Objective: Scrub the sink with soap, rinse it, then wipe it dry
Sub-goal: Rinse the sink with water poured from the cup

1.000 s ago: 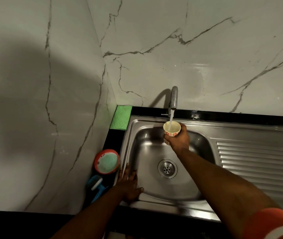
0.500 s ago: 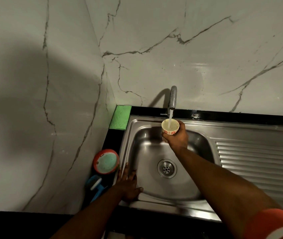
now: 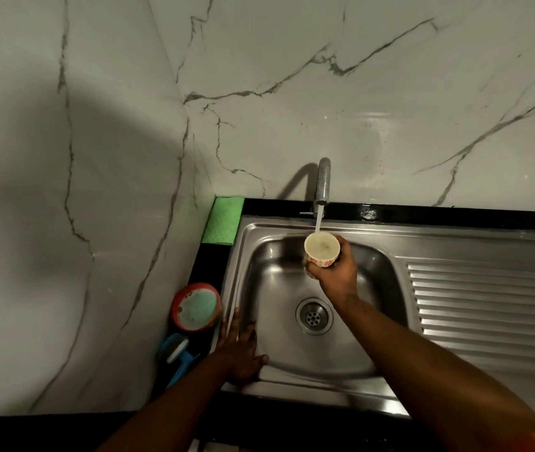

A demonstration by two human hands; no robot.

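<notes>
Rinsing stage, as judged: right hand (image 3: 333, 272) is gripping a small patterned cup (image 3: 321, 251), fingers curled round its wall, holding it under the running tap (image 3: 322, 181) at the back of the steel sink (image 3: 269, 282). Left hand (image 3: 240, 350) is resting flat, fingers straight, on the sink's front-left rim. Advisable: filling the cup level and nearly full, then pouring along the basin walls toward the drain (image 3: 314, 316), away from the green cloth (image 3: 223, 220).

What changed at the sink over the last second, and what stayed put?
The cup in the right hand dropped slightly below the tap and looks fuller; nothing was taken or released. Water keeps running, the left hand stays flat on the sink rim, and the green cloth is unmoved.
</notes>
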